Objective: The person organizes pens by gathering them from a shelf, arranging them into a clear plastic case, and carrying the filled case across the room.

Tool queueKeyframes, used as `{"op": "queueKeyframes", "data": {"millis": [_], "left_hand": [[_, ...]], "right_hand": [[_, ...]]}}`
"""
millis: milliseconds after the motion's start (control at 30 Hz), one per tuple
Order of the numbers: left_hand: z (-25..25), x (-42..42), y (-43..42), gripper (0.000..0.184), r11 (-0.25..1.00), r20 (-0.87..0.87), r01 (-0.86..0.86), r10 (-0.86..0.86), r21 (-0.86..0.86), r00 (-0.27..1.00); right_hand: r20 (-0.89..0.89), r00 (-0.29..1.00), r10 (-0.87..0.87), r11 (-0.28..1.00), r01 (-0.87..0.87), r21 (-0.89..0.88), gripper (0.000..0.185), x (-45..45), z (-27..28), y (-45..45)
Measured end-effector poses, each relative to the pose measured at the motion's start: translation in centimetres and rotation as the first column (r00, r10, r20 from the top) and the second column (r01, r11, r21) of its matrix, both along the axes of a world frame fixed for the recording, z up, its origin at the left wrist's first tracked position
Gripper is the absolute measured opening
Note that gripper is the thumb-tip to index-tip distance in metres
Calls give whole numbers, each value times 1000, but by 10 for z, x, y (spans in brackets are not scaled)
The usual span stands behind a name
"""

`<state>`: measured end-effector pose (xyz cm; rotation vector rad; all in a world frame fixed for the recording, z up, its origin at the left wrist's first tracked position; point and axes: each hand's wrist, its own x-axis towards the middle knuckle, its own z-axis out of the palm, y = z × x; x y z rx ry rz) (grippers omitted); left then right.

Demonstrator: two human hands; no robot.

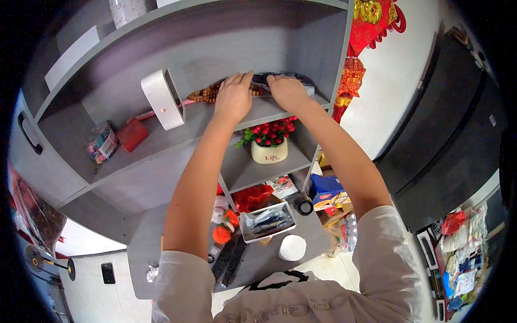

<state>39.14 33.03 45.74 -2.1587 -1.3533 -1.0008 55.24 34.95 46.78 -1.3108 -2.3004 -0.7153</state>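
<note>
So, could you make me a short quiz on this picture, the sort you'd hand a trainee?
1. Which is nearest the left hand?
a) the orange ball
b) the brown beads
c) the black door handle

2. True or false: the flowerpot stands on a higher shelf than the one the right hand is reaching onto.

3. Fill in: the berries in the flowerpot are ____.

Key: 1. b; 2. false, it stands lower; 3. red.

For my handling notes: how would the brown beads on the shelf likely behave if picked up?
The beads would probably droop, since they lie bunched like a loose strand. Their rounded shapes suggest they could roll against one another.
</note>
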Motion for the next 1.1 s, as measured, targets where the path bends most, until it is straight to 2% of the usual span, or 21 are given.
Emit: {"op": "queueKeyframes", "data": {"millis": [133, 200, 400, 500, 667, 800, 900, 1000, 1100], "left_hand": [[0, 1, 0, 44, 998, -80, -17, 23, 67, 996], [-1, 1, 0, 44, 999, -96, -28, 32, 42, 995], [-3, 1, 4, 45, 995, -127, -80, 71, -66, 989], [-3, 1, 3, 45, 994, -141, -78, 67, -76, 988], [-2, 1, 1, 43, 996, -156, -57, 47, -62, 987], [-2, 0, 2, 41, 996, -166, -52, 40, -73, 985], [-5, -2, 5, 41, 996, -184, -55, 41, -67, 982], [-3, -1, 4, 42, 996, -185, -58, 45, -67, 982], [-3, 0, 5, 39, 999, -165, -43, 38, -24, 986]], "right_hand": [[-8, 995, 100, 992, -99, 77, 18, 5, -8, 11], [-7, 992, 123, 984, -121, 127, 20, 7, -10, 14], [-27, 995, 96, 994, -98, -46, 20, 7, -6, 13], [-145, 985, 93, 987, -111, -120, 23, 7, -4, 8], [-158, 966, 205, 967, -225, -117, 21, 10, -5, 9], [-85, 956, 281, 958, -285, -41, 19, 12, -11, 21], [0, 986, 164, 980, -163, -114, 23, 8, -1, 8], [1, 988, 153, 984, -152, -97, 22, 7, 0, 7], [-81, 974, 213, 974, -218, -62, 17, 6, -2, 8]]}}
